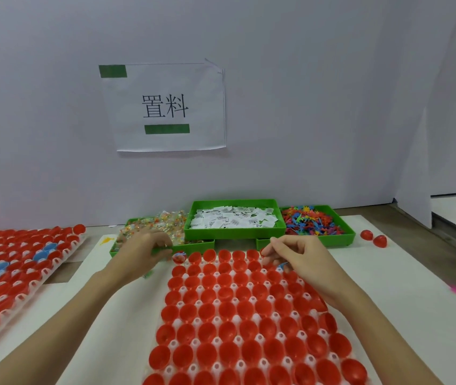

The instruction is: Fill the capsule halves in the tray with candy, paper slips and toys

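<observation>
- I have both hands at the far edge of the tray [238, 323] of red capsule halves [213, 297], which lies on the white tabletop [404, 276] right in front of me.
- My left hand [143, 252] sits at the near rim of the candy bin [162, 248], fingers curled; its grip looks closed, though I cannot tell on what, as the fingertips hide it.
- My right hand [296, 255] hovers over the tray's far right corner, thumb and forefinger pinched together; something small and blue shows under the palm, but I cannot say if it is held.
- Done so far, as I judge it: very little. Only the far left capsule half [179, 257] shows any contents, something multicoloured inside.
- Every other half I can see in this tray looks bare red, so nearly the whole grid is left.
- Supplies stand just beyond the tray: candy on the left, paper slips [233, 219] in the middle bin, toys [311, 220] on the right, all well stocked.
- A second tray [12, 268] lies to my left, with a few blue pieces among the red.
- Two loose red halves [374, 237] rest on the tabletop to the right.
</observation>
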### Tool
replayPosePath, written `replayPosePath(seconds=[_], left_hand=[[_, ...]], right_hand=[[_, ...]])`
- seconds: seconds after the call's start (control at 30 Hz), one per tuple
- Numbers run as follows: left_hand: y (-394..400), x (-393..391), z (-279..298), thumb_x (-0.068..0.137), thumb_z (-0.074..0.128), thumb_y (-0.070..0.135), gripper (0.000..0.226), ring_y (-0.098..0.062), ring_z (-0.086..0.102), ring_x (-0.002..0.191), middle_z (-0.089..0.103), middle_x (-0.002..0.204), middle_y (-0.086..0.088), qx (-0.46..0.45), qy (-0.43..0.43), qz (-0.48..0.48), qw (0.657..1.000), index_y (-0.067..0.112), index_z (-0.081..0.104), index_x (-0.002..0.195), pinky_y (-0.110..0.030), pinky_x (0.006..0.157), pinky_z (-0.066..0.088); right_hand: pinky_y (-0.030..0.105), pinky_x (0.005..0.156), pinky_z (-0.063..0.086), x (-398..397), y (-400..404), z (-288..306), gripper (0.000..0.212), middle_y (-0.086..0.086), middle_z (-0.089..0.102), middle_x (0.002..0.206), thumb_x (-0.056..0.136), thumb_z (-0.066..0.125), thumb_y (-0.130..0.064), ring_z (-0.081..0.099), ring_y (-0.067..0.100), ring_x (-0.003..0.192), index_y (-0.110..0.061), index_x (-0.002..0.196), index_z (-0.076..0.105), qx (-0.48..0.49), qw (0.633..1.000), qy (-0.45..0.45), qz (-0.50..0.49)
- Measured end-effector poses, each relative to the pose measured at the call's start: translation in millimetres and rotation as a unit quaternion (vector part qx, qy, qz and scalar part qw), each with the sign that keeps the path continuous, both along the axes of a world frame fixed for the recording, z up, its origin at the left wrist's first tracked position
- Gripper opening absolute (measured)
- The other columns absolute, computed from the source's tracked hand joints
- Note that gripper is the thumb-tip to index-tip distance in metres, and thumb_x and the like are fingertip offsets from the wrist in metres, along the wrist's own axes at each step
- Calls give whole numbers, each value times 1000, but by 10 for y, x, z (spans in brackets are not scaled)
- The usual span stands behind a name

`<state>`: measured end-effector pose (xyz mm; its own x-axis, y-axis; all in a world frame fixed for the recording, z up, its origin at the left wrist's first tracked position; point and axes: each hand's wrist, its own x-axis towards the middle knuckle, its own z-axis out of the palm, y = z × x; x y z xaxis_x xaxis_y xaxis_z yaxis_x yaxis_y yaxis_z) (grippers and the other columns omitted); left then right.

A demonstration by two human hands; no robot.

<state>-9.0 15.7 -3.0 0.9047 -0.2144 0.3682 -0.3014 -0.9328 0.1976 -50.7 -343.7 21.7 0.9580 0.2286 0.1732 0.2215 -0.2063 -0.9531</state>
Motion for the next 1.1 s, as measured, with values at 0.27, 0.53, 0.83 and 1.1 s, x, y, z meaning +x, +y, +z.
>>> replayPosePath(seconds=[0.27,0.53,0.83,1.1], left_hand=[[-59,-37,28,90,78,19,9,-16,59,84,67,80,11,-57,-14,32,998,19,70,85,-38,76,51],[-36,-115,86,91,75,14,21,-22,58,90,66,88,7,-8,-66,-7,998,19,59,79,-39,80,48],[-276,-521,87,87,69,-7,26,-12,75,80,77,84,-1,-384,-72,69,918,15,57,91,-21,68,59],[-458,-1054,-2,88,76,8,15,-18,77,78,79,90,1,-505,-37,23,862,19,75,98,-21,67,59]], right_hand=[[12,68,52,18,-34,8,33,2,79,86,105,55,-30,75,14,85,-15,92,81,4,1000,8,-15],[18,67,54,26,-34,-7,32,3,79,87,105,55,-30,75,19,85,-15,92,80,-1,1000,11,-14],[18,66,56,53,-73,-28,30,2,79,86,105,55,-27,75,16,81,-14,93,79,5,1000,10,-24],[18,62,55,91,-51,-33,20,0,79,88,105,56,-20,73,13,80,-17,104,75,9,997,-44,-55]])
